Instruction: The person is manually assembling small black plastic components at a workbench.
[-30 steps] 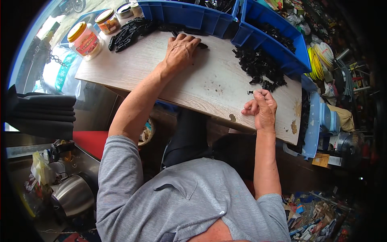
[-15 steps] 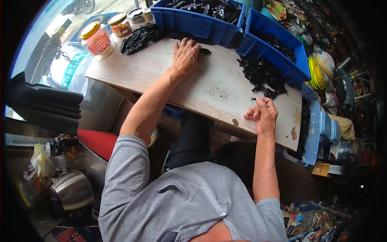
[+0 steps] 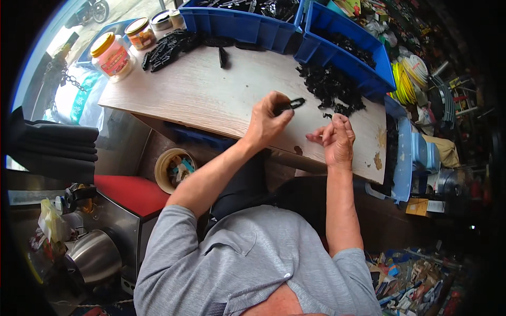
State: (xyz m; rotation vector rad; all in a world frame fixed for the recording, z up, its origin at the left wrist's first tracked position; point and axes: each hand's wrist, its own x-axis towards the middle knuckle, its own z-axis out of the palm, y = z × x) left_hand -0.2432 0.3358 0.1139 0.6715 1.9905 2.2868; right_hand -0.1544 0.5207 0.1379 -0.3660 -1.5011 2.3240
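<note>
My left hand [image 3: 268,120] is closed around a long black plastic part [image 3: 298,103] above the middle of the table. One looped end of it sticks out past my fingers toward the right. My right hand [image 3: 339,143], near the table's right front, has thumb and forefinger pinched on a small black plastic piece [image 3: 327,115]. Just beyond that hand lies a loose heap of small black pieces [image 3: 331,87]. Long black parts [image 3: 171,48] are piled at the far left, and a single one [image 3: 223,57] lies apart in front of others.
Two blue bins [image 3: 240,27] with black parts line the table's far side. Jars [image 3: 113,59] stand at its far left corner. A bucket [image 3: 167,174] sits below the front edge, beside a red-topped cabinet [image 3: 126,194]. Blue tubs [image 3: 405,163] flank the right edge.
My left hand has come from the far parts toward my right hand, bringing a long black part with it. My right hand stays nearly in place, still pinching.
</note>
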